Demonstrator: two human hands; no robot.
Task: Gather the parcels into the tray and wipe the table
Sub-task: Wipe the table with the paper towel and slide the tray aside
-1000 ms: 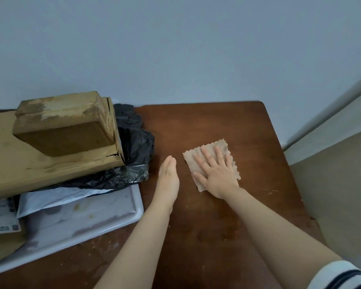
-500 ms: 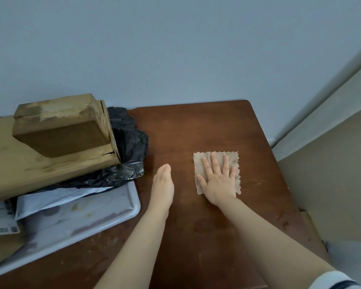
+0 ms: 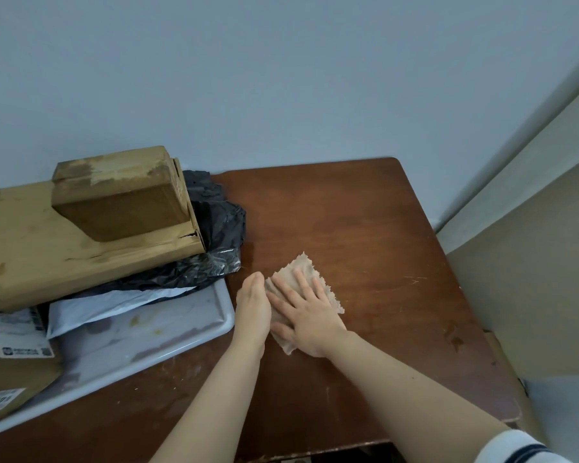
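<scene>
tray (image 3: pixel 168 329) cropped left, label (image 3: pixel 20 332) unreadable (blurred)

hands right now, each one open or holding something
Left hand: open, fingers straight, edge-on on the table beside the cloth.
Right hand: open, pressing flat on the cloth.

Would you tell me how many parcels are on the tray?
5: small box atop large box, black bag and white mailer beneath, labelled box at left; others may be hidden.
</scene>
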